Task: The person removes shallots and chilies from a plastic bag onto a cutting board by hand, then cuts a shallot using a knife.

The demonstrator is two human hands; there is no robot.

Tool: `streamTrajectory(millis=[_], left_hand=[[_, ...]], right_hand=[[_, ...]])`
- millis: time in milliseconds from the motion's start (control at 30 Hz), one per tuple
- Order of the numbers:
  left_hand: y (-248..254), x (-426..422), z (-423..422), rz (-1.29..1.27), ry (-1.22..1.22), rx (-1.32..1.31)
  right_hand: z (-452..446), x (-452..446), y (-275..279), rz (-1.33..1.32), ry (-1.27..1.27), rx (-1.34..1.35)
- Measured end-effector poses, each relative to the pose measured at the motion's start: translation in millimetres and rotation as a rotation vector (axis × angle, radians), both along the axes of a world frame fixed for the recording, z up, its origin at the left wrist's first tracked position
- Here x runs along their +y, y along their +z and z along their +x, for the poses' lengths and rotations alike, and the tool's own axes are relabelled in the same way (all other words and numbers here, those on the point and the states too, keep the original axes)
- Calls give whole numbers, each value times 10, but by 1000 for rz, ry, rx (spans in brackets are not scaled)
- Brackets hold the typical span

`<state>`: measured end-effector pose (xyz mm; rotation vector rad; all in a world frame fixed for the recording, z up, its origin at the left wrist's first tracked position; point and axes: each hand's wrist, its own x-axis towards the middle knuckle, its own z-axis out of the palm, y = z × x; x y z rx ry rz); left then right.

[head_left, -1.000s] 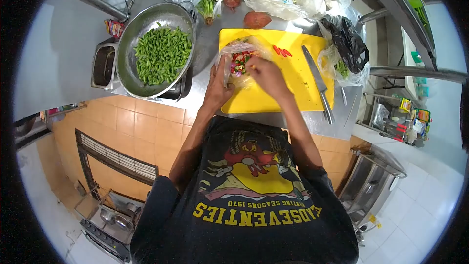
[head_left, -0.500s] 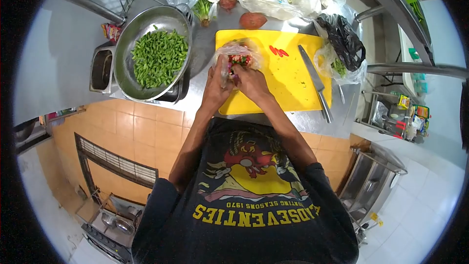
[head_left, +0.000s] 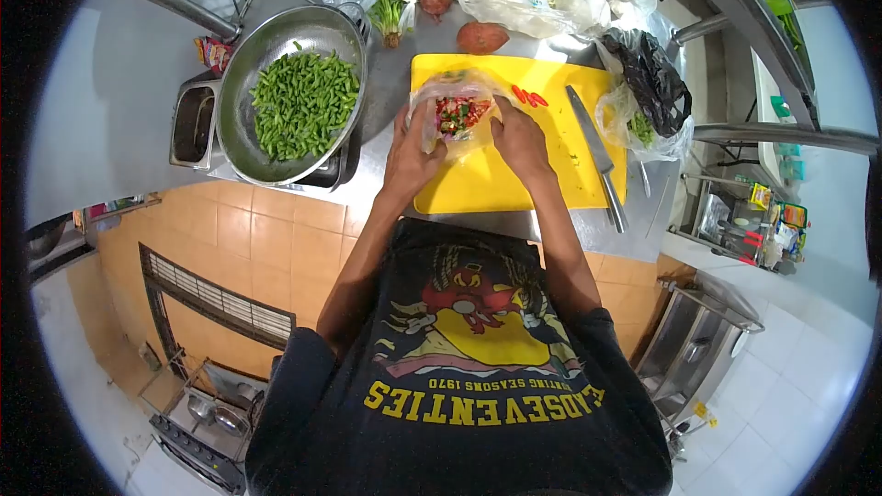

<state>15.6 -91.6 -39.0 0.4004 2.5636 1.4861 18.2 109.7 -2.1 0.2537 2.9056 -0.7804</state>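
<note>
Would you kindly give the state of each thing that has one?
Clear bag: open, chopped pieces inside
Left hand: holding its left side
Right hand: at its right side
Red slices: cut, on the board
Knife: lying unheld
Pan: uncovered, cut green pieces inside
Black bag: crumpled

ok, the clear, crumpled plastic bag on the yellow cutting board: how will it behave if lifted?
The clear plastic bag likely flops: its rim is crinkled. The chopped red, green and white pieces look loose, so they'd probably shift. With its mouth open, tipping could spill them.
</note>
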Motion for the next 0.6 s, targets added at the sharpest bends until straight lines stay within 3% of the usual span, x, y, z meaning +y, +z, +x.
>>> streamTrajectory(millis=[67, 133, 167, 233, 300, 367, 600], left_hand=[[75, 4, -65, -52, 23, 43], [72, -10, -112, -71, 46, 17], [73, -26, -129, -88, 69, -9], [32, -76, -158, -70, 56, 3], [-13, -96, -139, -47, 39, 8], [-45, -117, -104, -5, 54, -16], [58, -76, -56, 42, -4, 28]], right_hand=[[-21, 9, -21, -55, -11, 10], [-39, 31, -87, -453, 160, 188], [-35, 68, -108, -454, 159, 189], [-38, 179, -40, -837, 63, 145], [-75, 427, -115, -772, -71, 195], [-128, 674, -190, -530, -139, 370], [-409, 1052, -426, -164, -139, 299]])
